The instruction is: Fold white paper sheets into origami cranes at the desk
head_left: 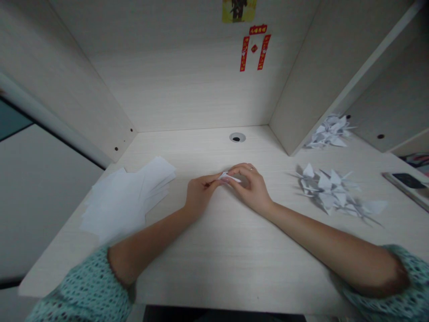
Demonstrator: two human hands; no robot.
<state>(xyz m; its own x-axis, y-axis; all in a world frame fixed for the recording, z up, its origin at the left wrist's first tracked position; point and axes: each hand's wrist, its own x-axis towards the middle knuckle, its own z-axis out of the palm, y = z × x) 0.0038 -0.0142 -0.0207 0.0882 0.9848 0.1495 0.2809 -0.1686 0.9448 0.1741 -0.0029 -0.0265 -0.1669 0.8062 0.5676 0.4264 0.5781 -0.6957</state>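
Note:
A small piece of folded white paper (230,177) is held between my two hands, over the middle of the desk. My left hand (201,190) pinches its left end between thumb and fingers. From the other side, my right hand (248,181) grips the same paper, its thumb in front and fingers curled behind. Parts of the paper are covered by my fingertips, so its full folded shape does not show. A fanned stack of white paper sheets (124,201) lies to the left of my left hand. Several folded paper cranes (330,190) are piled to the right.
More paper cranes (330,131) sit against the right divider panel (308,80). A phone (407,181) lies at the far right. A round cable hole (237,137) is set near the desk's back, below red stickers (258,30) on the back panel.

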